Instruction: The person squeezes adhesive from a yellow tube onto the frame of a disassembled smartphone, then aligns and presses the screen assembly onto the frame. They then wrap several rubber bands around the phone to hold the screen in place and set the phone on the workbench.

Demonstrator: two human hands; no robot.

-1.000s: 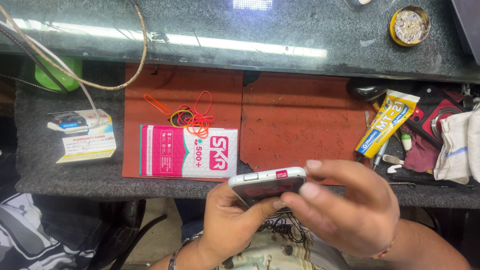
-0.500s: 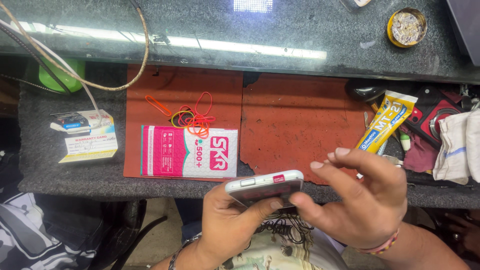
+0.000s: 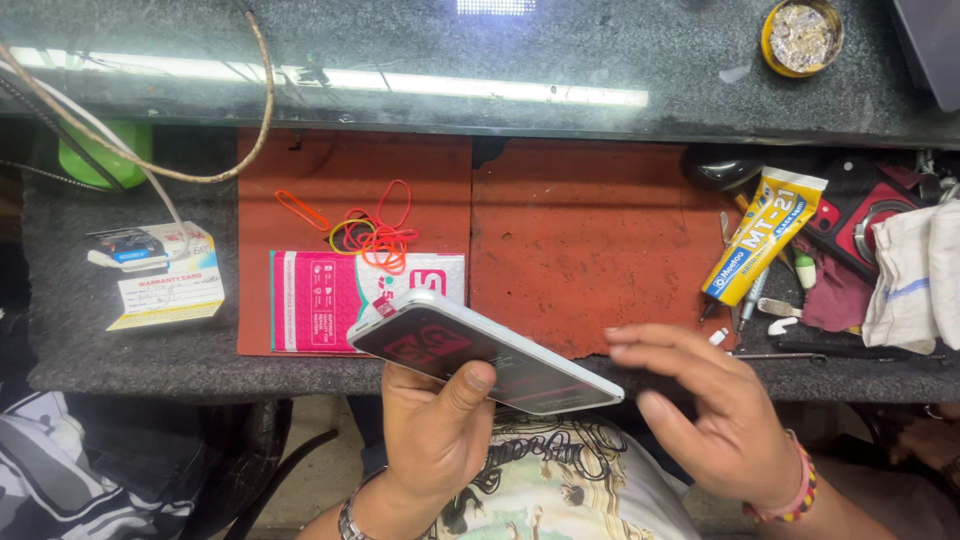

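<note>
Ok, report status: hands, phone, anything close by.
Left hand in grip on slim white-edged smartphone, dark screen up. Right hand open beside it, not touching. Pink packet on the red mat behind.

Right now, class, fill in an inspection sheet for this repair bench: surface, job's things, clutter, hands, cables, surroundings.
Surface: two red mats on a dark grey bench, with worn edges.
Job's things: smartphone, dark screen up, tilted above the bench's front edge.
Clutter: pink packet, rubber bands, yellow glue tube, card box, white cloth, small tools.
Hands: left hand grips the phone from below, thumb on the screen; right hand open, beside the phone's right end, holding nothing.
Cables: tan and white cables loop across the left side.
Surroundings: glass shelf with a round yellow tin; green object at left.
</note>
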